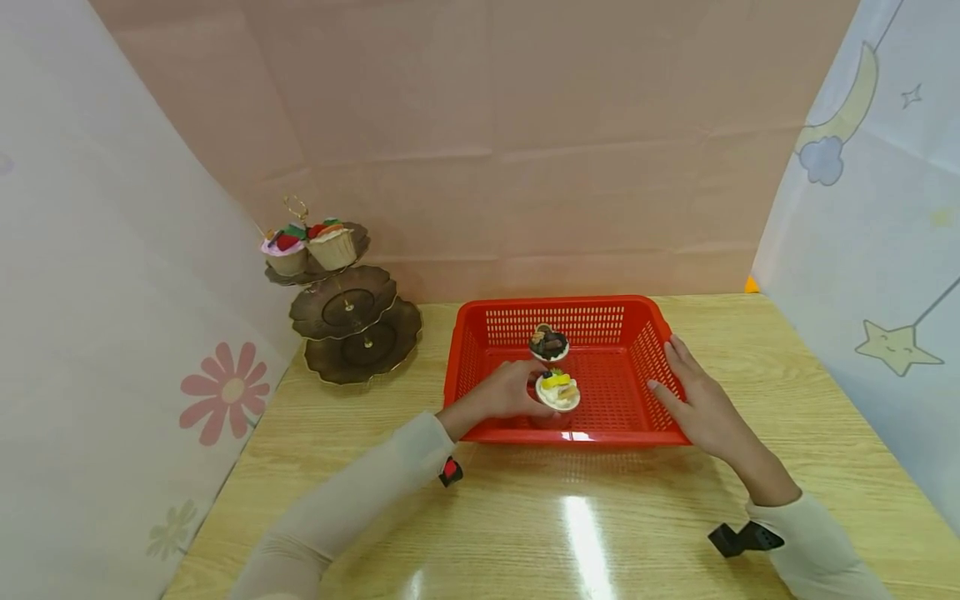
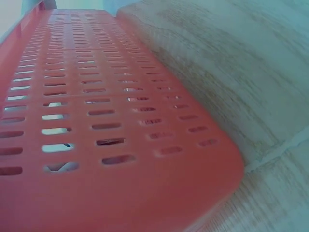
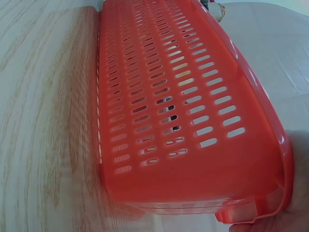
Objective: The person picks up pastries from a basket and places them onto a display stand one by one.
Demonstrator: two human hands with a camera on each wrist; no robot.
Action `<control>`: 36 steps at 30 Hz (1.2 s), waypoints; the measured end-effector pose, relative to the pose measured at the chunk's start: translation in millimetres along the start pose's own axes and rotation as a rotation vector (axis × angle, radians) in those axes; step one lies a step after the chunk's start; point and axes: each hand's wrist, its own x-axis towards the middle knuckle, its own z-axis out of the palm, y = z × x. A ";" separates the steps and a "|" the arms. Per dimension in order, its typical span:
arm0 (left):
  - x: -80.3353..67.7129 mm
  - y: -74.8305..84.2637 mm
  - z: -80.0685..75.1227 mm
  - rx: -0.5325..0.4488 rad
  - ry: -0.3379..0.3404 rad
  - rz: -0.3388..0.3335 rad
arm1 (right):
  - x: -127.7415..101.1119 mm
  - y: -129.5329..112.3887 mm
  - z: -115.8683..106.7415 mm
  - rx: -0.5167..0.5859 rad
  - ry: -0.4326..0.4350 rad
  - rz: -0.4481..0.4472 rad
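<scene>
Inside the red plastic basket [image 1: 611,387], my left hand [image 1: 508,392] holds a cupcake [image 1: 558,392] topped with white cream and yellow fruit, thumb and fingers on either side of it. Just behind that stands a second cupcake [image 1: 549,344] with a dark chocolate topping. My right hand [image 1: 705,408] holds the right end of the basket by its rim, thumb on the inner side. In the right wrist view part of this hand [image 3: 299,193] shows at the basket's handle [image 3: 248,210]. The left wrist view shows only the basket's slotted outer wall [image 2: 120,183] and table, with the left hand hidden.
At the back left stands a dark three-tier stand [image 1: 342,310]. Its top tier carries a pink-iced cupcake [image 1: 286,254] and a cream-coloured cupcake [image 1: 332,247] with red and green toppings. Fabric walls enclose the wooden table [image 1: 480,533] at the back and both sides.
</scene>
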 end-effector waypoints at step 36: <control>-32.9 0.5 -29.8 -0.233 0.340 0.074 | 1.0 4.3 0.7 -0.001 0.002 -0.001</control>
